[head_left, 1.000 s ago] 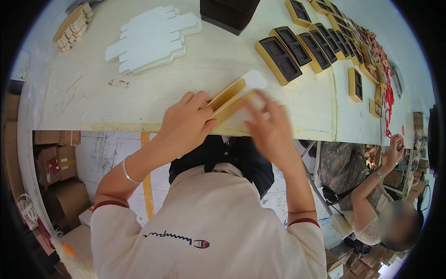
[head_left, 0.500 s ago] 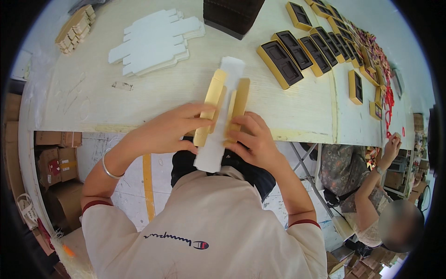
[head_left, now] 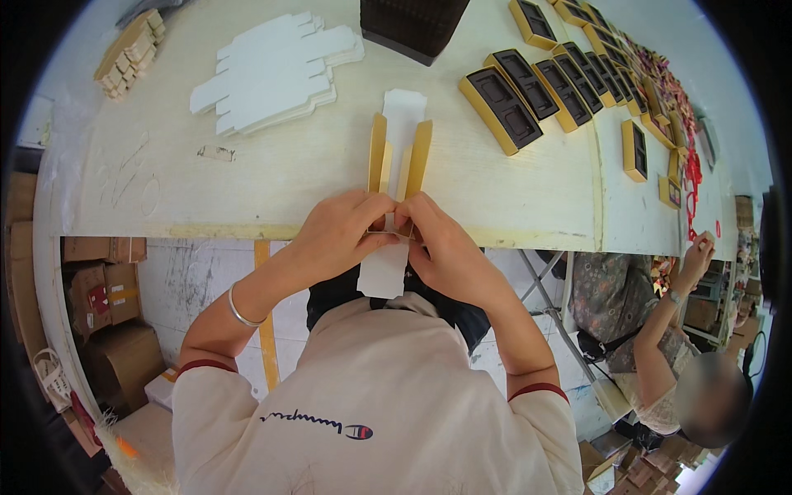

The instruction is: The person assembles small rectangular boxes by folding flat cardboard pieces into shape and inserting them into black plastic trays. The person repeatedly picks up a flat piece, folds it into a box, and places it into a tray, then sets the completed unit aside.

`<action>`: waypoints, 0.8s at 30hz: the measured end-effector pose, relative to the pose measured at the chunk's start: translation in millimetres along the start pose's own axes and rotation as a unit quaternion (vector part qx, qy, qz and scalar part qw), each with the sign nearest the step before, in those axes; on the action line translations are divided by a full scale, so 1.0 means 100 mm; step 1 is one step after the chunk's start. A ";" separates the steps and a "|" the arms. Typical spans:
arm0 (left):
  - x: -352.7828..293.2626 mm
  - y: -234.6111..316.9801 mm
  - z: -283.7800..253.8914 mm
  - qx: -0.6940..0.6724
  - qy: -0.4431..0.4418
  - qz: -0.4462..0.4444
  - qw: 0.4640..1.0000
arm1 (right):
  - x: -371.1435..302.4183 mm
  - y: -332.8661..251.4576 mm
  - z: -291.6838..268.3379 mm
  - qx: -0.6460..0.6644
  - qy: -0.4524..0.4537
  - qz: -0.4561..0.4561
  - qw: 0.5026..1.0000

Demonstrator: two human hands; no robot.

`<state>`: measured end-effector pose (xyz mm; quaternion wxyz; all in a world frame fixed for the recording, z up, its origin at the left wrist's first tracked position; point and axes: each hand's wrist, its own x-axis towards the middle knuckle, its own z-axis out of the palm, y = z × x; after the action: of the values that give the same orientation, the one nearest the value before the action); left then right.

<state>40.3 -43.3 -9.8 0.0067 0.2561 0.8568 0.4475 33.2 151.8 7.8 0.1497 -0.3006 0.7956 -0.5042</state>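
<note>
In they came — the left hand (head_left: 351,221) and right hand (head_left: 435,233), apart along the walls a moment earlier, now met, fingers pinched on the gold-and-white carton's (head_left: 419,157) near end at the counter's (head_left: 247,186) edge — corner-folding, seemingly, under way.

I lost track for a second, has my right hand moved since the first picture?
Yes, your right hand has moved left along the table's front edge.

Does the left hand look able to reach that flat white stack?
Probably, if the left hand releases the gold-sided carton it is holding; nothing seems to stand between it and the white stack.
</note>
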 end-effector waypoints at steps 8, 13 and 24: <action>0.03 -0.02 0.02 0.040 0.046 0.009 0.998 | -0.33 0.06 0.00 -0.224 0.106 -0.116 0.962; 0.07 -0.02 0.02 0.002 0.030 -0.016 0.999 | -0.24 0.27 0.10 -0.332 0.093 -0.200 0.917; 0.07 0.03 -0.05 -0.236 0.038 -0.124 0.963 | 0.10 0.31 0.21 0.008 0.258 -0.107 0.960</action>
<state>34.4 -43.0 -2.9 0.0897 0.1223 0.7514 0.6422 26.3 140.2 -28.7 -0.1129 -0.2431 0.7662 -0.5840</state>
